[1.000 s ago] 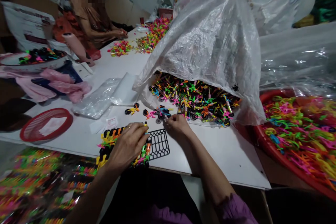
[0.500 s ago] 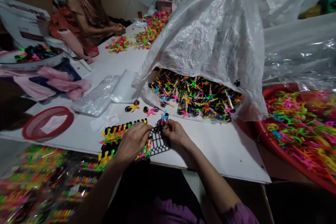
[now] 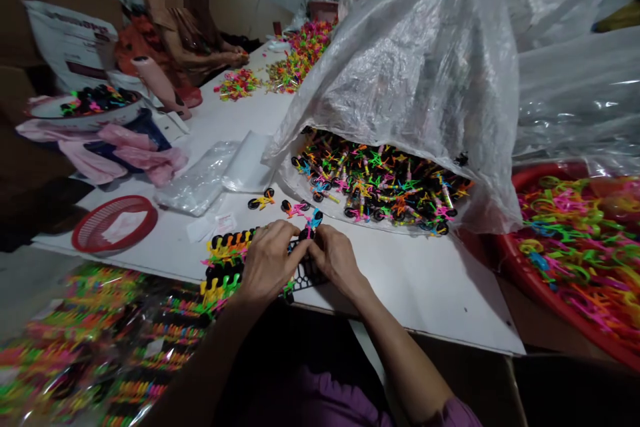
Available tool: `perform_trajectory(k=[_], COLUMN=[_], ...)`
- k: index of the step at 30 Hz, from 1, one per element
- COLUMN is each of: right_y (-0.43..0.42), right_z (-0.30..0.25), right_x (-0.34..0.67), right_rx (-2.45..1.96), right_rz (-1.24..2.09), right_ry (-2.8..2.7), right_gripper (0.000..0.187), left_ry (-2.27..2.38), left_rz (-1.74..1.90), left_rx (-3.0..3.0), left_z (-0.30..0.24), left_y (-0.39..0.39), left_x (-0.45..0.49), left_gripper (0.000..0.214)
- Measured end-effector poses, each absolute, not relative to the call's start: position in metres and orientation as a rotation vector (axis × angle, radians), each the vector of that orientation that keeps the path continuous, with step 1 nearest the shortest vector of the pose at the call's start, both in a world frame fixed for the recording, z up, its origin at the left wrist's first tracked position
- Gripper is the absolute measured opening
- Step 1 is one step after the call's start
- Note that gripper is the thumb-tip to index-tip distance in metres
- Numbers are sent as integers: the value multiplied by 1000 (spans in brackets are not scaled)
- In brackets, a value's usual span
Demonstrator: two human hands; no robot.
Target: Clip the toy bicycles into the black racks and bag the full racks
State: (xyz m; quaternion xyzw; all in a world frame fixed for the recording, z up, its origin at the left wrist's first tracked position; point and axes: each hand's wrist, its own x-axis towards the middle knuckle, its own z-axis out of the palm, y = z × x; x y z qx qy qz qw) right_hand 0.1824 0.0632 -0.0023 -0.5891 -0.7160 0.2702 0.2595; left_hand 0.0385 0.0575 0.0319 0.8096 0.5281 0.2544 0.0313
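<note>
A black plastic grid rack lies at the near edge of the white table, partly filled with rows of small coloured toy bikes. My left hand rests on the rack with fingers curled, its fingertips meeting my right hand. My right hand pinches a small blue and pink toy bike at the rack's far edge. Two loose toy bikes, a yellow one and a pink one, lie just beyond.
A big clear plastic bag spills a heap of toy bikes. A red tub of neon parts stands right. A red basket, plastic sleeves and filled packs lie left. Another person works at the far end.
My right hand has picked a blue toy bike from near the bag and brought it back to the rack. My left hand slid right along the rack to meet it.
</note>
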Motion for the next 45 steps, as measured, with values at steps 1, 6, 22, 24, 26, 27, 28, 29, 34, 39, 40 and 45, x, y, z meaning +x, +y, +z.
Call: perform_trajectory(k=[1,6,22,24,26,27,28,29,34,39,40,45], right_y=[63,61,76,75,76,77,78,80,108,165,173,153], right_z=[-1,-6,-47,-46,-44,-43,-42,-41,-31,-11,-8,-11], right_x=[181,183,166,168,165,163,161,160,182,205,206,205], right_rx=[-1618,-1634,-1373,-1415,-1475,-1500,-1519,-1532,-1302,-1975,-2070,-1853], right_rz=[728,750,747,704,672,657,644,636,928,506,468,677], right_ry=[-1932,-1917,-2185,-2267,-2342,-2377,-2405,-2420,-2394,-2059,-2026,-2035], right_gripper=[12,9,16,18,19,20,21,21,17,23,23,20], left_ry=[1683,1749,1374,1357,1374,1388,1403,1417,1423,1424,1427,1441], left_rz=[789,780,663,716,764,778,779,768,770,780,775,715], left_rx=[2505,2539,2492,2514,2532,2542,2551,2558,2581,2589,2584,2576], left_z=[33,35,17,12,8,7,6,6,8,10,11,10], left_y=[57,51,62,63,65,66,66,66,63,60,60,69], left_x=[42,41,13,15,18,19,20,20,17,17,18,17], left_gripper=[16,19,23,20,16,16,17,18,19,17,17,18])
